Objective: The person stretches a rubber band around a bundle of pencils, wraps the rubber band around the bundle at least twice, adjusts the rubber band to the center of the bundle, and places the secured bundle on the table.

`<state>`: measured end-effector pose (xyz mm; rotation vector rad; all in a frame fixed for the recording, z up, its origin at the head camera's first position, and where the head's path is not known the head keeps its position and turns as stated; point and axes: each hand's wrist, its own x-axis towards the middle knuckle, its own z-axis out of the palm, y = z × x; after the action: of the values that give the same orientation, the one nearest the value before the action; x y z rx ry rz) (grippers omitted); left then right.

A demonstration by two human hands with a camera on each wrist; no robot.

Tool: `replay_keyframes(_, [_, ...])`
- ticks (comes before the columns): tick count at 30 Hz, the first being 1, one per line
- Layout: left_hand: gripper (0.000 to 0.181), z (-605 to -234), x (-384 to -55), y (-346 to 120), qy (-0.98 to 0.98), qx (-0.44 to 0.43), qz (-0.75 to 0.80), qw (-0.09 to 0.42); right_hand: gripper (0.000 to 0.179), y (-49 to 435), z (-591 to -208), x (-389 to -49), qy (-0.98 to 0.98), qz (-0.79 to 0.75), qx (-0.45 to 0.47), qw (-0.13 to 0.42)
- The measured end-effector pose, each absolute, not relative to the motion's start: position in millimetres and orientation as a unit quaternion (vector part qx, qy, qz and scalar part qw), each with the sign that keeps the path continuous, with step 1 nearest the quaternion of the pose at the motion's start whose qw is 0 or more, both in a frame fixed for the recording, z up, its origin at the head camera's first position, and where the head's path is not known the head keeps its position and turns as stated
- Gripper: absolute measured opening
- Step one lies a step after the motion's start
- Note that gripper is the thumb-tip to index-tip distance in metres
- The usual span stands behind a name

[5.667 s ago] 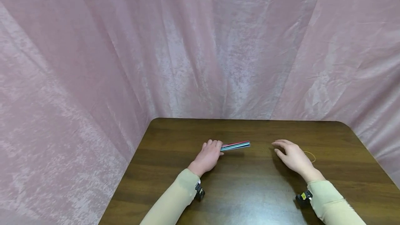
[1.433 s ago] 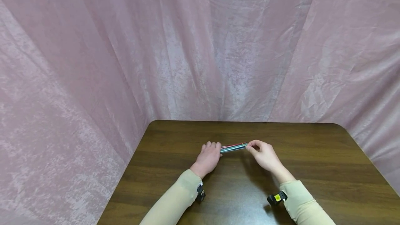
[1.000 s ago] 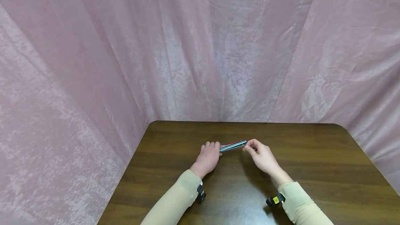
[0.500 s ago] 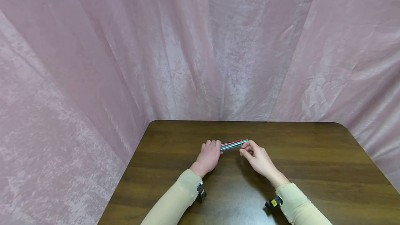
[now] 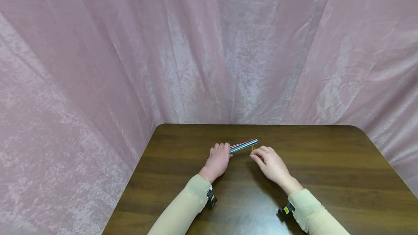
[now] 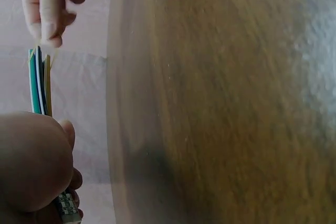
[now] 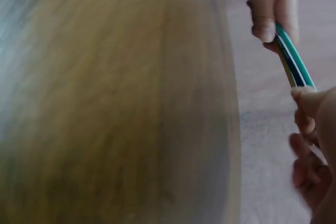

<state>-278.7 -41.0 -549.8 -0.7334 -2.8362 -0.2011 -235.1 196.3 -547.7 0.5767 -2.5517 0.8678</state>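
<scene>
My left hand [image 5: 218, 160] grips a bundle of thin coloured sticks [image 5: 244, 145] from above, its free end pointing right and tilted slightly up. Red, green, white, dark and gold-brown lengths show in the wrist views. Around that free end loops a yellow rubber band [image 5: 253, 147]. Thumb and fingertips of my right hand [image 5: 272, 166] pinch the band and draw it down below the sticks in the head view. In the left wrist view the right fingers [image 6: 50, 3] are just off the stick ends. The palm and fingers hide the other part of the bundle.
Both hands work over the far half of a brown wooden table [image 5: 183, 144] with rounded back corners. Pink velvety curtains [image 5: 196, 53] hang behind and to the left of it. Each sleeve cuff carries a small black wrist camera [image 5: 285, 209].
The right hand has picked the rubber band up from the table's right side, brought it left and looped it over the stick ends. The left hand keeps its hold; the bundle's free end has risen.
</scene>
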Motion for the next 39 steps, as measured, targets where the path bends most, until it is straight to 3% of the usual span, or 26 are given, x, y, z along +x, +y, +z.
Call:
replay_keyframes(3, [0.022, -548, -278, -39, -0.962, -0.247, -0.08, 0.083, 0.007, 196, -548, -236, -0.899, 0.235, 0.283, 0.238])
replay_keyframes(6, [0.021, -545, -276, -38, -0.963, -0.244, -0.097, 0.059, 0.007, 195, -545, -236, -0.886, 0.216, 0.328, 0.246])
replay_keyframes(17, [0.025, -537, -271, -31, -0.954, -0.267, -0.128, 0.043, 0.013, 196, -553, -235, -0.907, 0.323, 0.25, 0.105])
replay_keyframes(24, [0.025, -533, -268, -23, -0.944, -0.295, -0.142, 0.034, 0.016, 182, -549, -230, -0.884, 0.353, 0.302, 0.056])
replay_keyframes(28, [0.022, -533, -273, -25, -0.952, -0.276, -0.126, 0.043, 0.015, 177, -540, -223, -0.879, 0.318, 0.349, 0.064])
replay_keyframes(34, [0.02, -536, -277, -31, -0.965, -0.237, -0.098, 0.049, 0.017, 170, -531, -215, -0.847, 0.293, 0.425, 0.131])
replay_keyframes(39, [0.021, -538, -278, -32, -0.975, -0.204, -0.074, 0.047, 0.027, 160, -531, -209, -0.8, 0.433, 0.405, 0.096])
